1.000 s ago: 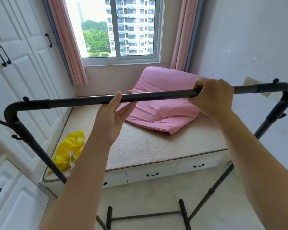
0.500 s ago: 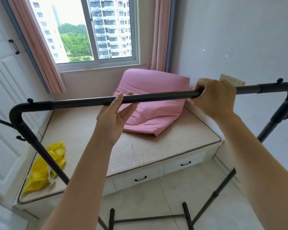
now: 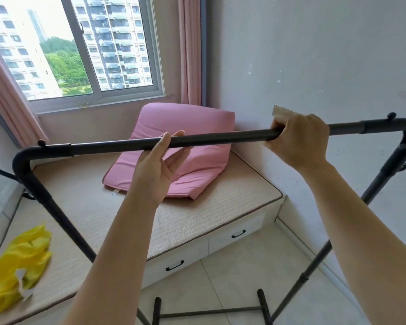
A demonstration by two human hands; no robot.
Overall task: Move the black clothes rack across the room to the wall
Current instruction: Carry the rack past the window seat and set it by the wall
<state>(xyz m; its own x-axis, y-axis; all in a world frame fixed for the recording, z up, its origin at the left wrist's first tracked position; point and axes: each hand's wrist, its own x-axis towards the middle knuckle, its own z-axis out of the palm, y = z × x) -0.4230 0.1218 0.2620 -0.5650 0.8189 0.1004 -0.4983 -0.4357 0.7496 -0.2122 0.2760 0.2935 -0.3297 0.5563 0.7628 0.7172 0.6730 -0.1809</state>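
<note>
Right hand closed around the clothes rack top bar, left hand open, palm under the bar, pink cushion beyond both hands, wall behind the right hand

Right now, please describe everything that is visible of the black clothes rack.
The black clothes rack looks like matte metal tubing, empty of clothes. Its top bar runs across the view, rising slightly to the right, with curved elbows at both ends and small knobs near the corners. Two side poles slope down to the tiled floor, where short feet joined by a thin crossbar show. The right hand is closed over the bar; the left hand meets it from below, fingers loose. It stands before the bed platform, near the wall.
</note>
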